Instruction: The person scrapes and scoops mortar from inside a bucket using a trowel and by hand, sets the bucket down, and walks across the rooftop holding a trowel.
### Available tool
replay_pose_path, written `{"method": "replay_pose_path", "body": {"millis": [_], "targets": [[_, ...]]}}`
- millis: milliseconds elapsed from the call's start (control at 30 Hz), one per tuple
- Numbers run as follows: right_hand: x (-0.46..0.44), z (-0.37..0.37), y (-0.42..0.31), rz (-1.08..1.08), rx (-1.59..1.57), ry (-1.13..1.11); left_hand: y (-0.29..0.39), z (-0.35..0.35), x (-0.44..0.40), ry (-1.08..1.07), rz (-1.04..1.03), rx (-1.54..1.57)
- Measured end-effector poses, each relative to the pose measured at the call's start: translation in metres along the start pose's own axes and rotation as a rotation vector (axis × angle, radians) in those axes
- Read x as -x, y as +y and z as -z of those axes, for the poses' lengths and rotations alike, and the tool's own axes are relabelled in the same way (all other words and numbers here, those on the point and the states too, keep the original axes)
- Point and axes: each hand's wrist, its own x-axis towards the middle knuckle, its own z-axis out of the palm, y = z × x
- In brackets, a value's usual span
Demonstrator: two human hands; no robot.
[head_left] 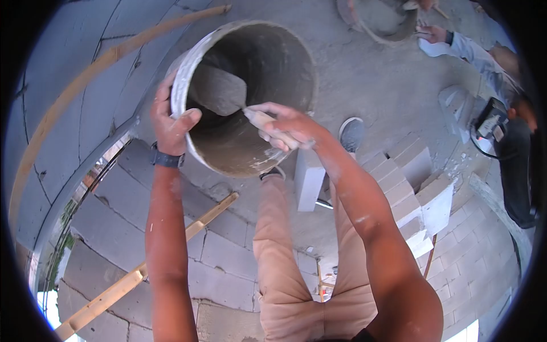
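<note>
One trowel (221, 91) reaches into the bucket (288, 77), far and left of centre, its handle gripped by the right hand (292, 126); the left hand (170, 132) clasps the bucket's left rim. Scooping or scraping seems the current step; the next move likely calls for a steady rim. Shadow obscures the bucket's bottom; another person (481, 60), far right, is cut off.

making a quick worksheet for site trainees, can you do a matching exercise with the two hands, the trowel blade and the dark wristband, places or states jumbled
Column one
1. left hand
2. trowel blade
3. right hand
4. dark wristband

Column two
a. gripping the trowel handle
b. around the left wrist
c. on the rim of the bucket
d. within the bucket's round opening

Pairs: 1-c, 2-d, 3-a, 4-b
</note>
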Motion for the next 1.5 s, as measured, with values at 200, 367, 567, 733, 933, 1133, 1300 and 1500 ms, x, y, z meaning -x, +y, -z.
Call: {"method": "replay_pose_path", "body": {"millis": [200, 367, 567, 733, 933, 1133, 1300, 1500], "targets": [[0.123, 0.027, -0.045, 0.318, 0.158, 0.312, 0.0, -0.003, -0.013, 0.113, 0.106, 0.179], [0.163, 0.067, -0.079, 0.554, 0.352, 0.664, 0.001, -0.009, -0.02, 0.223, 0.149, 0.311], [0.116, 0.132, -0.077, 0.382, 1.75, 1.602, 0.001, -0.007, -0.023, 0.182, 0.148, 0.379], [0.127, 0.132, -0.02, 0.416, 1.713, 1.494, -0.013, -0.001, -0.021, 0.206, 0.146, 0.339], [0.145, -0.003, 0.01, 0.553, 1.377, 1.152, -0.003, 0.012, -0.019, 0.202, 0.165, 0.368], [0.01, -0.065, -0.016, 0.257, 1.037, 0.642, -0.005, 0.028, 0.0, 0.155, 0.205, 0.426], [-0.114, -0.072, -0.062, -0.042, 1.389, 0.573, -0.023, 0.046, 0.011, 0.128, 0.199, 0.252], [-0.093, -0.161, 0.007, 0.14, 1.836, 0.304, -0.017, 0.047, 0.019, 0.113, 0.201, 0.362]]}}
